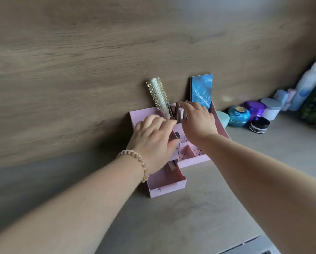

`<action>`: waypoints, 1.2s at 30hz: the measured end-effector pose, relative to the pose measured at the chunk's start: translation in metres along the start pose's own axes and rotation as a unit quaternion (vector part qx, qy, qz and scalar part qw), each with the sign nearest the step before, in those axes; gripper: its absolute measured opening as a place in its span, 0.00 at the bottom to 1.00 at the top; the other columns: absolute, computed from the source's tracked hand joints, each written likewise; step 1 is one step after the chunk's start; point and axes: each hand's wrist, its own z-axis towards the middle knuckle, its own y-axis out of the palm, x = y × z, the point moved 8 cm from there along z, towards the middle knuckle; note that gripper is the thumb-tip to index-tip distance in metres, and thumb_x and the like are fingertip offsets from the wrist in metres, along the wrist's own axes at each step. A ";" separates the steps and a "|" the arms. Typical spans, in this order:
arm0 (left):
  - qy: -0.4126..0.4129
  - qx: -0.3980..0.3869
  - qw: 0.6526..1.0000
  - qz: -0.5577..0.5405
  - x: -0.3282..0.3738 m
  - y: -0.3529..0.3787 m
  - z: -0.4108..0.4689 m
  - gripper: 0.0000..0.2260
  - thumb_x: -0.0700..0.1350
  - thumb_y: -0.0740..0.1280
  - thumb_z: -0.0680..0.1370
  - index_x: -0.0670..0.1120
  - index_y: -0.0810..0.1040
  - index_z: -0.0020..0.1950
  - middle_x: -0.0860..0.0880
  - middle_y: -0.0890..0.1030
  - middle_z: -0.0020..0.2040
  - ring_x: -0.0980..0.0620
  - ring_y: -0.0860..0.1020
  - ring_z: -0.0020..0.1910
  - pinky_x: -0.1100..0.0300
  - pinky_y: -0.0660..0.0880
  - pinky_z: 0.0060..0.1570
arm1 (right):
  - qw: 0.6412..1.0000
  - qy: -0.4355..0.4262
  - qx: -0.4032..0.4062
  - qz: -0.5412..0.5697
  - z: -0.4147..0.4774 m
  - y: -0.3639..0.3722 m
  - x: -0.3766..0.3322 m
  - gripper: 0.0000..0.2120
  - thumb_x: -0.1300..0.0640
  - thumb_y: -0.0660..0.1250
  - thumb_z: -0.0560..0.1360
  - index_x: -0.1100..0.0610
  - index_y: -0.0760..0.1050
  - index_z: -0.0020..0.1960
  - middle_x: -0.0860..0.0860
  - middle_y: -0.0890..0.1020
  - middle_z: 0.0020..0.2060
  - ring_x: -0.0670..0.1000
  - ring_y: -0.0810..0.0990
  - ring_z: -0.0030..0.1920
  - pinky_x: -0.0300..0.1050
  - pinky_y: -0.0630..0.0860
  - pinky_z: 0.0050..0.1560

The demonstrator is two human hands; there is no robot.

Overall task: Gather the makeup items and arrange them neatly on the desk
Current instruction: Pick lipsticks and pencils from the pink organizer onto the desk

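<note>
A pink desk organizer [140, 114] stands against the wooden wall, its lower drawer [168, 189] pulled out toward me. A white round hairbrush [158, 94] and a blue palette [201, 89] stand upright in its back slots. Between them are several brown sticks [177, 111]. My left hand [151, 140] lies over the organizer's middle, fingers and thumb closed around a dark brown tube [174, 136]. My right hand [199, 121] reaches over the sticks with its fingers curled on their tops; whether it grips one is hidden.
To the right along the wall stand a mint jar [223, 119], a teal jar [238, 116], a purple jar [256, 108], a black jar [259, 125], a white jar [271, 109] and a tall white-and-blue bottle [307, 85]. The desk edge [245, 244] runs at lower right.
</note>
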 end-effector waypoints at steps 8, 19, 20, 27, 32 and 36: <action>0.004 -0.060 0.998 -0.017 -0.005 0.017 0.000 0.30 0.64 0.43 0.73 0.55 0.57 0.74 0.55 0.64 0.72 0.51 0.56 0.71 0.53 0.57 0.66 | 0.998 0.053 0.031 0.002 0.037 0.009 0.002 0.16 0.49 0.62 0.76 0.54 0.71 0.61 0.57 0.75 0.56 0.61 0.72 0.58 0.53 0.69 0.54; 0.004 -0.068 0.998 -0.015 -0.004 0.020 0.001 0.31 0.65 0.42 0.73 0.56 0.51 0.75 0.56 0.62 0.72 0.52 0.56 0.72 0.54 0.57 0.66 | 0.983 0.023 0.080 0.166 0.025 0.008 -0.007 0.06 0.55 0.70 0.70 0.56 0.78 0.46 0.55 0.75 0.46 0.57 0.75 0.46 0.44 0.69 0.44; 0.005 -0.067 0.998 -0.012 -0.004 0.019 0.001 0.32 0.65 0.41 0.73 0.56 0.52 0.75 0.57 0.62 0.72 0.52 0.56 0.72 0.54 0.57 0.66 | 0.978 0.020 0.094 0.186 0.022 0.003 -0.008 0.06 0.55 0.70 0.71 0.56 0.78 0.46 0.54 0.74 0.45 0.56 0.75 0.44 0.44 0.70 0.45; -0.004 -0.058 0.998 -0.003 -0.004 0.017 0.001 0.35 0.67 0.40 0.71 0.53 0.53 0.74 0.55 0.63 0.71 0.52 0.58 0.71 0.54 0.59 0.66 | 0.916 0.038 0.248 0.312 0.013 -0.077 -0.007 0.05 0.54 0.70 0.72 0.54 0.78 0.44 0.49 0.76 0.42 0.34 0.71 0.40 0.26 0.65 0.44; -0.037 -0.071 0.997 -0.015 -0.006 0.012 -0.002 0.42 0.71 0.39 0.68 0.49 0.44 0.77 0.51 0.58 0.75 0.50 0.56 0.72 0.53 0.58 0.68 | 0.873 0.104 0.253 0.403 -0.008 -0.107 0.011 0.10 0.49 0.69 0.72 0.49 0.71 0.36 0.48 0.74 0.34 0.47 0.72 0.36 0.41 0.69 0.40; -0.040 -0.085 0.994 -0.053 -0.001 0.000 -0.001 0.44 0.73 0.41 0.66 0.50 0.45 0.77 0.51 0.57 0.75 0.48 0.55 0.71 0.52 0.55 0.68 | 0.834 0.165 0.190 0.491 -0.043 -0.105 0.026 0.12 0.52 0.69 0.75 0.54 0.71 0.36 0.48 0.70 0.29 0.43 0.66 0.28 0.35 0.66 0.32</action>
